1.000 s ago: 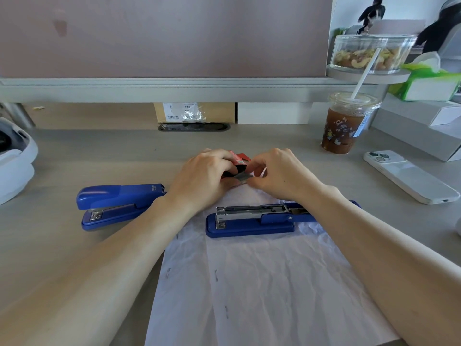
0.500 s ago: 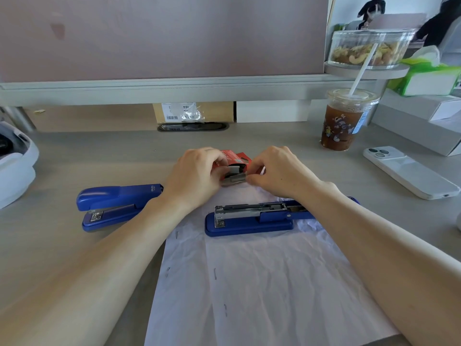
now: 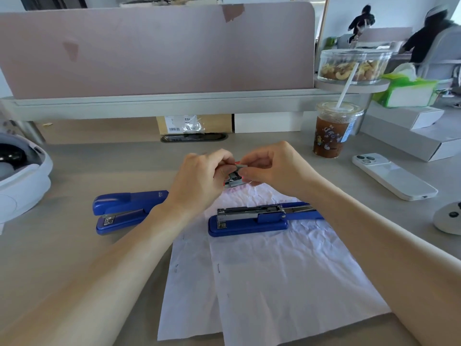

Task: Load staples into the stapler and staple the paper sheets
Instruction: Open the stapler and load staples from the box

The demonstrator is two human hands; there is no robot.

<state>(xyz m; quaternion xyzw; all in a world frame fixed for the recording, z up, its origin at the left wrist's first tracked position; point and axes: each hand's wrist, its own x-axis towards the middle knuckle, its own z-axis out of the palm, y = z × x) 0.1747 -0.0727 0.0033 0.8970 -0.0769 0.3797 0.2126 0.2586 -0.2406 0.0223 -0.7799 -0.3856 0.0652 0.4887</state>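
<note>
An opened blue stapler [image 3: 257, 218] lies on crumpled white paper sheets [image 3: 274, 283], its metal staple channel exposed. Just behind it, both hands meet above the desk. My left hand [image 3: 199, 181] grips a small red staple box [image 3: 233, 179] with grey staples showing at its open end. My right hand [image 3: 272, 168] pinches a strip of staples [image 3: 240, 166] at the box's mouth. A second blue stapler [image 3: 124, 211], closed, lies on the desk to the left of the sheets.
An iced drink cup with a straw [image 3: 331, 136] stands at the back right, a white phone [image 3: 394, 176] beside it. A white headset [image 3: 22, 181] sits at the left edge, a white round device [image 3: 449, 218] at the right edge. Boxes and a raised shelf [image 3: 174, 103] line the back.
Both hands have lifted the staple box slightly, and my right hand now pinches a strip of staples drawn partly out of it. The camera has tilted up.
</note>
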